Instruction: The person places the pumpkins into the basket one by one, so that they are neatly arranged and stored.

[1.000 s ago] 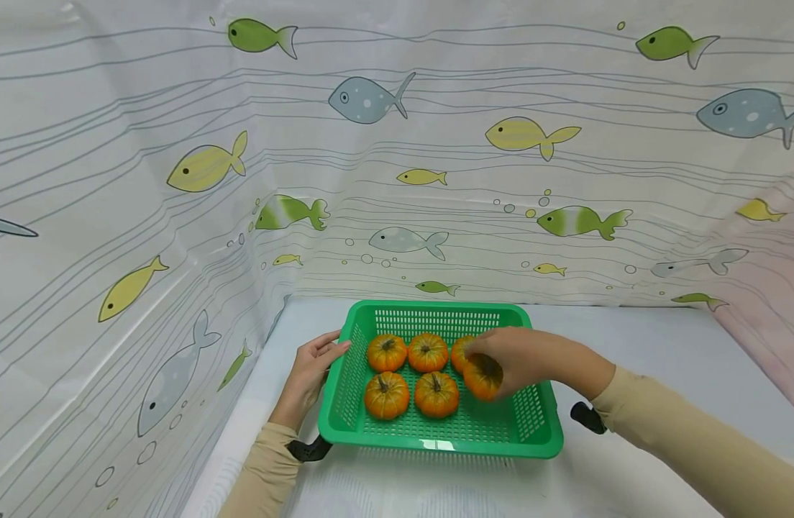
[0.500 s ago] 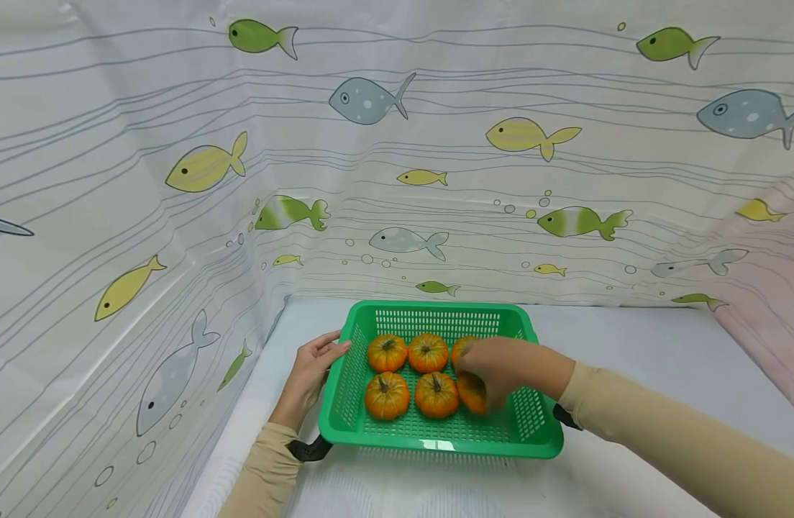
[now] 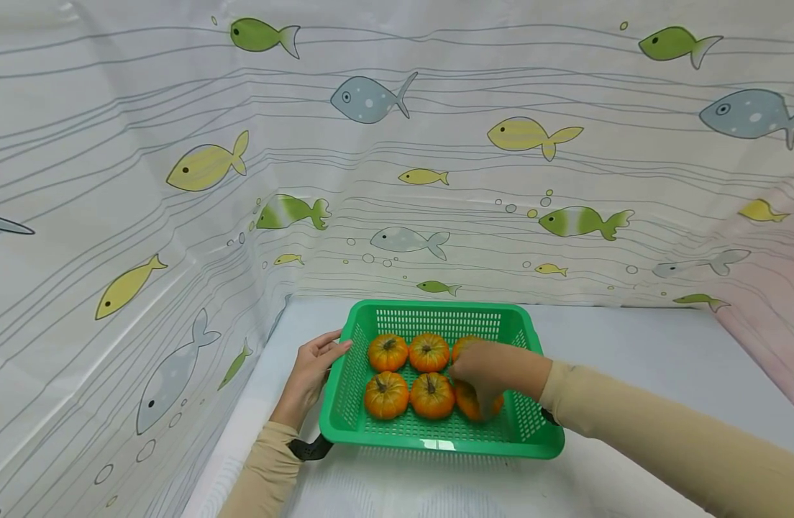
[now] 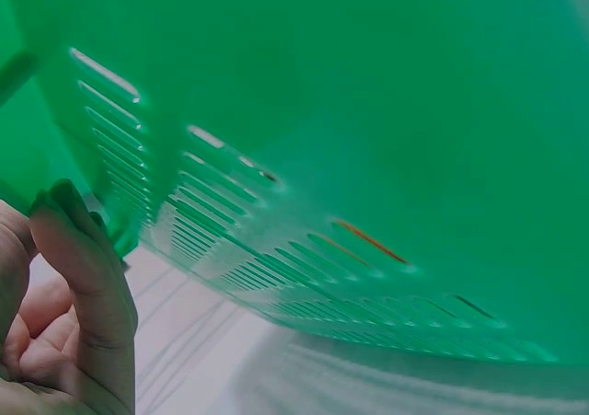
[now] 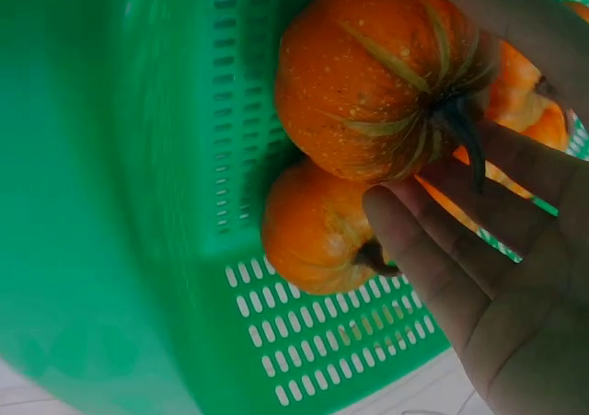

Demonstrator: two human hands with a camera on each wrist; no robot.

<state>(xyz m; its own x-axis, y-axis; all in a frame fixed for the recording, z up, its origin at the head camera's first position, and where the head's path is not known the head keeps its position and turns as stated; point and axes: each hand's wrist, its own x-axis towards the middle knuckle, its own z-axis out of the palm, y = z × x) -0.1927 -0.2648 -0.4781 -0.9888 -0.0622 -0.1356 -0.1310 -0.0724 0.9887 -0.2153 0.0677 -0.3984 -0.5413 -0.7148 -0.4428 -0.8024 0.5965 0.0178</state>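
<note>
A green plastic basket (image 3: pixel 436 445) with slotted walls sits on the table, holding several small orange pumpkins in two rows. My left hand (image 3: pixel 311 374) grips its left rim; in the left wrist view that hand's curled fingers (image 4: pixel 92 286) are at the basket's edge. Over the front right of the basket, my right hand (image 3: pixel 497 374) holds a pumpkin (image 5: pixel 368 74) between thumb and fingers, its dark stem towards the palm. Another pumpkin (image 5: pixel 313 231) lies beside it. In the head view the right hand partly covers the held pumpkin and the back right pumpkin (image 3: pixel 464 345).
White sheeting (image 3: pixel 436 216) printed with fish stands behind the table and along the left side. The pale tabletop (image 3: pixel 623 360) extends right of the basket. Black wrist straps (image 3: pixel 311 449) are on the sleeves.
My right hand has moved left and lower with its pumpkin, into the front row's right end. The front middle pumpkin has shifted slightly left. My left hand stays at the rim.
</note>
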